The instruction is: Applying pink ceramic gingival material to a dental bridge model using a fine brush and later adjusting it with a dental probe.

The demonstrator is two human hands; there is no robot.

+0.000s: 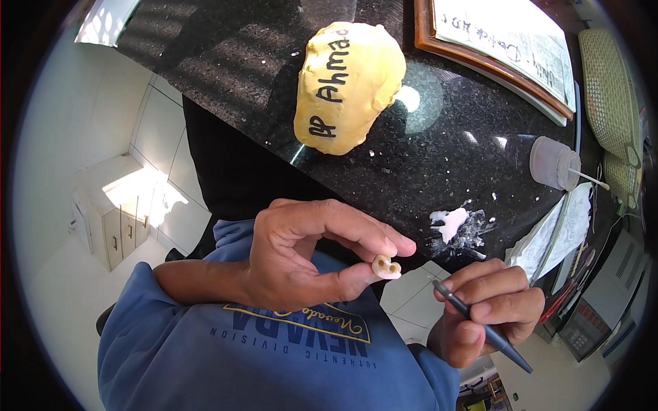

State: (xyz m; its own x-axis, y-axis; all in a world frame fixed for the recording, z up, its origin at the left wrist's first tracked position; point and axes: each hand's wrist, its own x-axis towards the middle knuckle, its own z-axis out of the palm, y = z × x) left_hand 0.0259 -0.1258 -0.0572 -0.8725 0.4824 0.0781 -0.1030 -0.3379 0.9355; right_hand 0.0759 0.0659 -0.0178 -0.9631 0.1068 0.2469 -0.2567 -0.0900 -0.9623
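Observation:
Pinched between thumb and fingertips of my left hand (308,253) is a small cream tooth-like piece (387,267), with two round hollows facing up. My right hand (490,308) grips a dark grey pen-like tool (504,346) by its middle. One end of the tool, blunt and rounded, points toward the tooth-like piece and is apart from it; the tapered end sticks out beyond the palm, low and to the right. Just beyond my right hand, a pinkish-white smear of paste (449,222) with powdery scrapings lies on the black speckled tabletop (384,178).
A yellow lumpy mass (349,85) with black handwriting lies at the far middle. Papers on a brown-edged board (425,31) are at the far right. Nearer stand a translucent cup (548,163) with a cotton swab (589,179) and a crumpled white sheet (538,240).

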